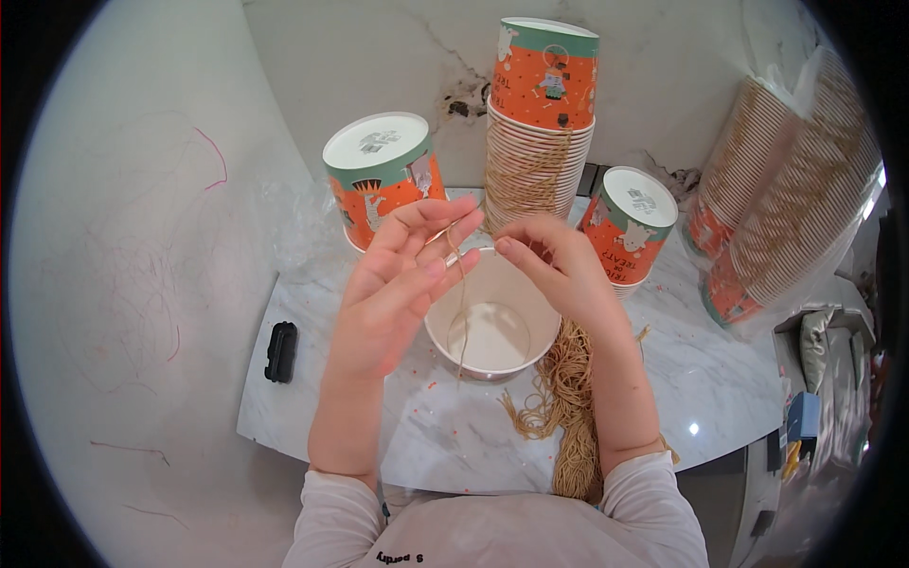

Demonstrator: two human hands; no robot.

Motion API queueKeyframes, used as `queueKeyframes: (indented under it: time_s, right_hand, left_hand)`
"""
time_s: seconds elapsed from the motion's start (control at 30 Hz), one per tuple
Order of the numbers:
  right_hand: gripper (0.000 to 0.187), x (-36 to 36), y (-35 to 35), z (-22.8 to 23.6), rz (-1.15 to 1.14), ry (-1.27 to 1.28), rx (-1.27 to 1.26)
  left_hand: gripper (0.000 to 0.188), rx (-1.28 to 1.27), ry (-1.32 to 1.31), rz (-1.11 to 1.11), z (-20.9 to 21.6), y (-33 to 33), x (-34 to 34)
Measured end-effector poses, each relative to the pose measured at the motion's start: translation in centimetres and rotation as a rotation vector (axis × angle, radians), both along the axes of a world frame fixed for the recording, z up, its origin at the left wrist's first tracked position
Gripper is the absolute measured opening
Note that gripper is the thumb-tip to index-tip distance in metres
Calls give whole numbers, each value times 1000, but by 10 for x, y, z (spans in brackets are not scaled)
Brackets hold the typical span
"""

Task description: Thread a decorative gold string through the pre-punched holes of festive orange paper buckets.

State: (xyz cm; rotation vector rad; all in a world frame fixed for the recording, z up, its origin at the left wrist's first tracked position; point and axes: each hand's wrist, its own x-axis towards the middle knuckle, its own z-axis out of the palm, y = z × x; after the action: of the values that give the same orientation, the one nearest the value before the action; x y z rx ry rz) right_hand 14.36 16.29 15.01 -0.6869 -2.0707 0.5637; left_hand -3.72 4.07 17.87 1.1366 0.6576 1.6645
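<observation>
A thin gold cord (461, 317) is looped about the fingers of my left hand (393, 284), and its loose end hangs down in front of an open white paper bucket (437, 346). My left fingers are partly bent round the cord, palm turned inward. Over the bucket's far right rim, my right hand (563, 265) is closed in a pinch; what its fingertips hold is too small to make out. The bucket stands upright on the marble table (445, 445) beneath both hands. Beside it, partly under my right forearm, lies a thick bundle of gold cords (568, 417).
Behind stand an upturned orange bucket (383, 185), a tall nested stack of buckets (540, 142) and a smaller upturned bucket (627, 222). Plastic-wrapped bucket stacks (791, 208) lean at the right. A black case (281, 352) lies near the table's left edge, beside a white wall (142, 284).
</observation>
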Motion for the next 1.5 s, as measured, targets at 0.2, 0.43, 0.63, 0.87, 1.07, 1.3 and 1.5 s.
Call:
queueKeyframes:
  time_s: [0.2, 0.43, 0.63, 0.87, 1.07, 1.3, 1.5]
  right_hand:
    - [18, -3, -27, 14, 624, -105, -652]
    - [15, 5, -17, 13, 561, 19, -827]
    - [34, 3, -15, 18, 405, 478, -595]
    - [32, -2, -23, 26, 619, 845, -914]
    - [24, 15, -29, 28, 806, 619, -1103]
    - [29, 14, -41, 29, 836, 455, -1070]
    - [25, 22, -34, 31, 776, 385, -960]
  left_hand:
    - [48, 85, 13, -34, -5, 4, 4]
    - [39, 244, 244, 285, -5, 2, -15]
    - [25, 176, 465, 406, 8, -19, -25]
    - [38, -206, 917, -4, 23, -45, -23]
    - [42, -252, 992, -4, 18, -37, -27]
    - [41, -177, 587, 33, 3, -16, -5]
    - [16, -261, 527, 99, 4, -16, -12]
